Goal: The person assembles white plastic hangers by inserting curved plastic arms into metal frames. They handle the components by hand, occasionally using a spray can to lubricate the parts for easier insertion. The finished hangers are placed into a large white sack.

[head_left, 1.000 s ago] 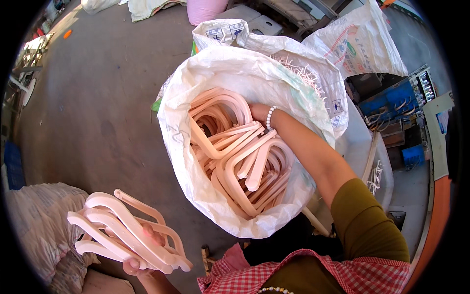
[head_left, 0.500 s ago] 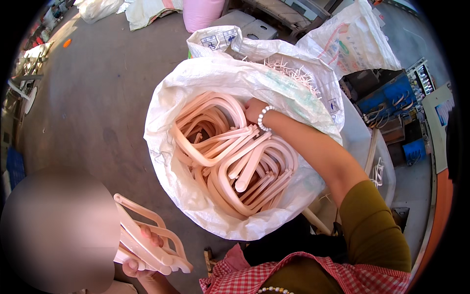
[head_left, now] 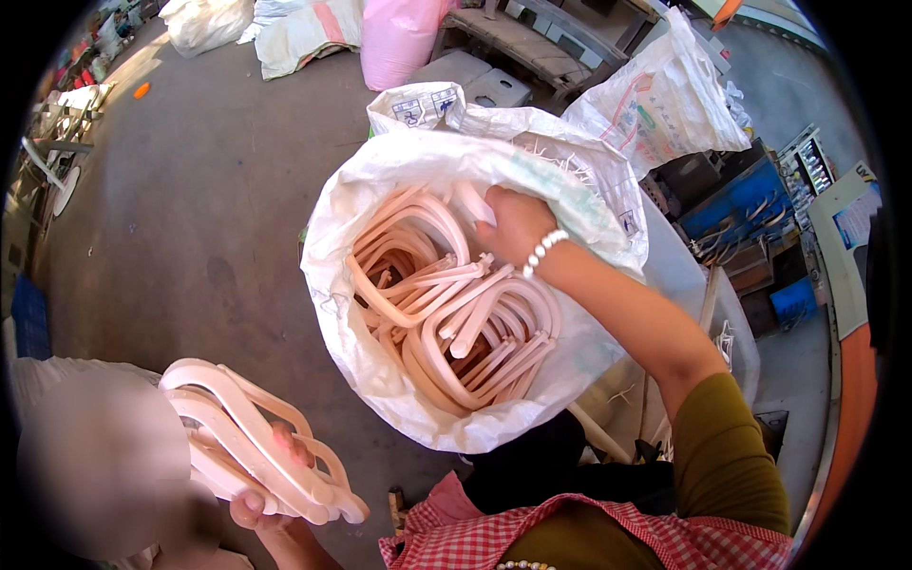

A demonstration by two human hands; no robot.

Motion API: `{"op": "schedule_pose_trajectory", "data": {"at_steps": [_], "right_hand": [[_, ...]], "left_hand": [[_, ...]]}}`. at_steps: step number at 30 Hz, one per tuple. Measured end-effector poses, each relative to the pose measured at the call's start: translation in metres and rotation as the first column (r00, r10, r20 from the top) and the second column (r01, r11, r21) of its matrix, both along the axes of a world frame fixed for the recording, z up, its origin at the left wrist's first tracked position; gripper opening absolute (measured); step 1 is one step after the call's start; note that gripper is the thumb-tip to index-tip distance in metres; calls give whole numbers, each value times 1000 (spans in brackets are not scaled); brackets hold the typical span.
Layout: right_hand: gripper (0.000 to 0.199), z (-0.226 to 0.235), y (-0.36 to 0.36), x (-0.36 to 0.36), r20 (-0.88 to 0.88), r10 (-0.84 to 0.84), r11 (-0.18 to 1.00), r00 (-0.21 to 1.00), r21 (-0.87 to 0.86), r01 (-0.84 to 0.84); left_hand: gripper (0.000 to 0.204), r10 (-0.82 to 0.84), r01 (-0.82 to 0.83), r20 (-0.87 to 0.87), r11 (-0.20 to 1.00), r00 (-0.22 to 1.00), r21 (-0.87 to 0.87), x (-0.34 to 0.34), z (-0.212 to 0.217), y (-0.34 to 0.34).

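Left fingers [head_left: 296, 448] gripping 3+ pink frames [head_left: 245, 423] | right fingers [head_left: 509, 211] holding 1+ pink piece [head_left: 467, 202] | 1 beaded bracelet [head_left: 543, 251]

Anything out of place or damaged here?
Small orange object lying by itself on the floor, upper left; looks stray, possibly dropped. Pink plastic pieces in the open white sack show no obvious damage.

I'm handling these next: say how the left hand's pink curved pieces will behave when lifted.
The pink curved pieces are probably stiff, arching freely past the left hand. Their smooth surfaces may slip; stacked with gaps, the bundle could splay.
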State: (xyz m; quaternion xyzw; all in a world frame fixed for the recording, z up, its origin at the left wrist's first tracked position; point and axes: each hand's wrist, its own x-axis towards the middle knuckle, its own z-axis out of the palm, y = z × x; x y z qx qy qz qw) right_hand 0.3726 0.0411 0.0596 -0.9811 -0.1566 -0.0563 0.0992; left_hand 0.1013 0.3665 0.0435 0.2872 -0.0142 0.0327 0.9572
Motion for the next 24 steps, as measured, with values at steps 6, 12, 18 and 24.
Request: {"op": "schedule_pose_trajectory", "data": {"at_steps": [6,12,18,24], "right_hand": [[30,92,6,-81,-15,-1,992,1000,-128,-1],[18,146,-31,-113,-366,44,651,930,716,251],[12,158,-65,-122,-376,312,117,873,927,358],[15,156,-95,-125,-254,544,-164,799,902,399]], "left_hand": [[78,-98,95,23,990,995,102,8,31,-3],[93,-361,323,92,903,928,281,15,87,-5],[103,-492,345,282,829,824,440,37,120,-53],[67,-903,652,79,362,422,666,60,115,-65]]}}
